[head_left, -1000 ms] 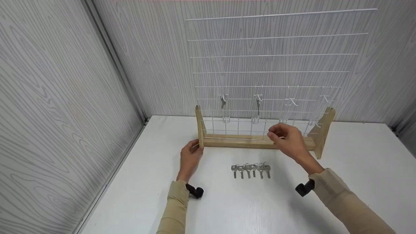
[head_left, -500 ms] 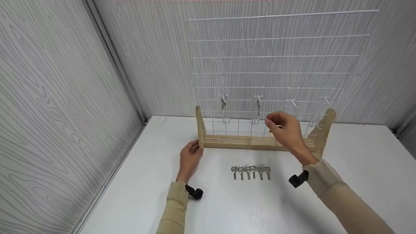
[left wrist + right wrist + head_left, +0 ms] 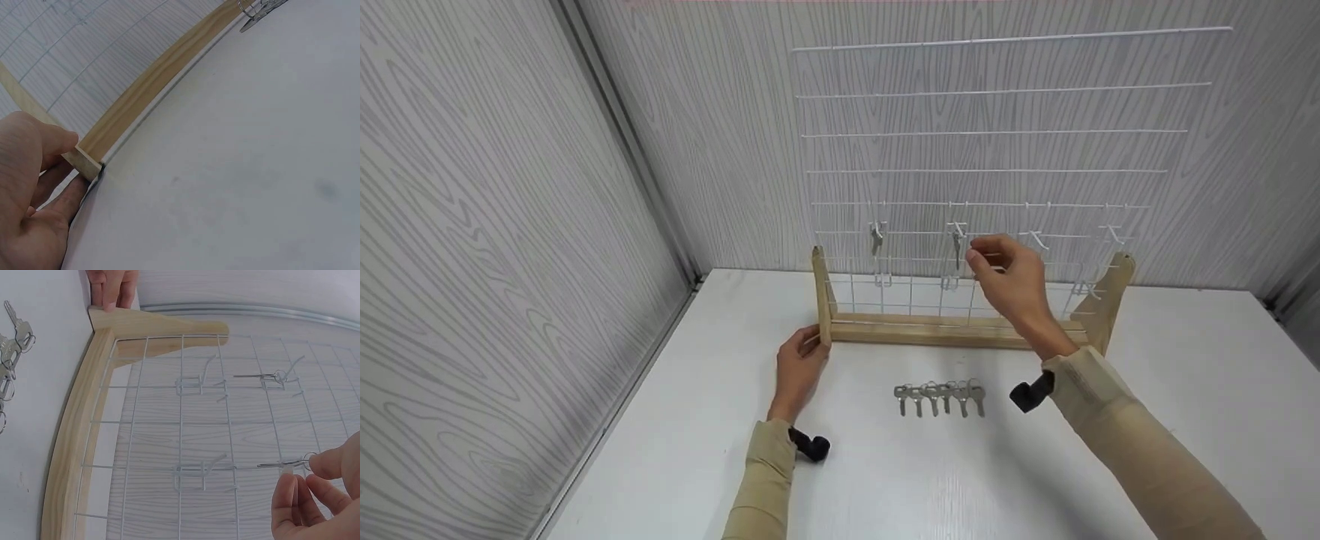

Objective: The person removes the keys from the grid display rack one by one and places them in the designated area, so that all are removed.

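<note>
My left hand grips the left foot of the wooden base under a white wire grid rack; in the left wrist view its fingers lie on both sides of the foot. My right hand is raised before the grid, fingers bent, thumb and forefinger slightly apart, nothing visible between them. Just left of its fingertips a key hangs by its ring from a hook. In the right wrist view the fingers overlap that key's ring; contact is unclear. Another key hangs on the hook further left.
A row of several keys with rings lies on the white table before the rack. More white hooks sit on the grid to the right and lower down. Grey wood-patterned panels stand behind and at the left.
My right hand has risen and moved slightly left, up to beside the key on the second hook. The left hand stays on the base's foot. The keys on the table have not moved.
</note>
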### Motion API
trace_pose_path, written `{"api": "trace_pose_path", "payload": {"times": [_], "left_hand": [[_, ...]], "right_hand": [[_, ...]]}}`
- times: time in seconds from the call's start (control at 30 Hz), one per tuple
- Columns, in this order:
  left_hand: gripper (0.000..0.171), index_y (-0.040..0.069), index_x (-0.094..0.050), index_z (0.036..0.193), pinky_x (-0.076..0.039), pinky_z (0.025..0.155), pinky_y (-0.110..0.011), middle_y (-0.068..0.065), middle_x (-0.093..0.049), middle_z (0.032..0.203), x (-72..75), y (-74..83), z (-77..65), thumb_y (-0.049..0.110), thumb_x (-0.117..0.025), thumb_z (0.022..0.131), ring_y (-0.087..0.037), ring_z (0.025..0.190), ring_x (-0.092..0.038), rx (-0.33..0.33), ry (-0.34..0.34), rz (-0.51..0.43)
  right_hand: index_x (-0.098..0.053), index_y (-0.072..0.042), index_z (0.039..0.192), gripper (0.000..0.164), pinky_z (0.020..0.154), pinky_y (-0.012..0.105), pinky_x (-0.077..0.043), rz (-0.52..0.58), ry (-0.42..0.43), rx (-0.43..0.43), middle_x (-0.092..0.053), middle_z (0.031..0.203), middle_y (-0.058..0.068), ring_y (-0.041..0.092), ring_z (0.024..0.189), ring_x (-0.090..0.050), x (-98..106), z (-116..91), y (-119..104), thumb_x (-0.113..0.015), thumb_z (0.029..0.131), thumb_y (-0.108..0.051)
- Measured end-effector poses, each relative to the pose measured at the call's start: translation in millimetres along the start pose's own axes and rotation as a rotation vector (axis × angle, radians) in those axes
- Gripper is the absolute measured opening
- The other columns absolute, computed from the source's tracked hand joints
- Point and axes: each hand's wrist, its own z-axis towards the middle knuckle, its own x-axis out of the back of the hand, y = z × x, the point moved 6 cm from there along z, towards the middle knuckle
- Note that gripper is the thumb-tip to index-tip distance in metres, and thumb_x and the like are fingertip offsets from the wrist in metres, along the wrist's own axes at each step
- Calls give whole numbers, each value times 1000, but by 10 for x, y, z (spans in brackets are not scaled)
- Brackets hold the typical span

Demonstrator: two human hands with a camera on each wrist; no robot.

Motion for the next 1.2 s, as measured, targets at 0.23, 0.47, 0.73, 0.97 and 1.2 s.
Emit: {"api": "trace_pose_path", "payload": {"times": [0.23,0.47,0.73,0.97,1.2], "left_hand": [[40,3,-63,143,-56,112,-39,-19,-64,145,-1,10,-8,9,-67,104,-33,137,-63,-9,-3,-4],[39,3,-64,141,-58,110,-39,-19,-66,143,4,13,-2,9,-68,103,-32,136,-64,-10,2,4],[38,3,-65,141,-58,110,-39,-20,-66,143,8,-10,5,9,-67,104,-32,136,-64,-7,5,-14],[40,5,-64,143,-58,110,-37,-17,-65,145,1,-11,6,11,-68,103,-30,136,-64,11,8,17],[39,3,-64,142,-58,110,-38,-18,-65,144,4,-8,10,11,-68,104,-32,136,-64,11,14,18]], "right_hand": [[-72,-2,130,29,79,11,-58,7,5,-37,-72,122,17,23,107,-68,-9,71,2,-64,108,-19],[-70,-1,131,29,79,12,-59,1,6,-37,-72,122,16,20,106,-68,-21,162,0,-62,109,-18],[-70,-1,130,27,79,13,-59,-10,7,-41,-71,122,15,17,104,-67,-56,242,-24,-60,109,-17],[-72,1,126,26,78,11,-59,-2,3,-15,-73,118,18,19,103,-68,-73,264,-47,-60,110,-16],[-72,3,123,25,78,10,-58,-6,11,-19,-73,116,20,20,103,-68,-80,266,-57,-59,110,-13]]}}
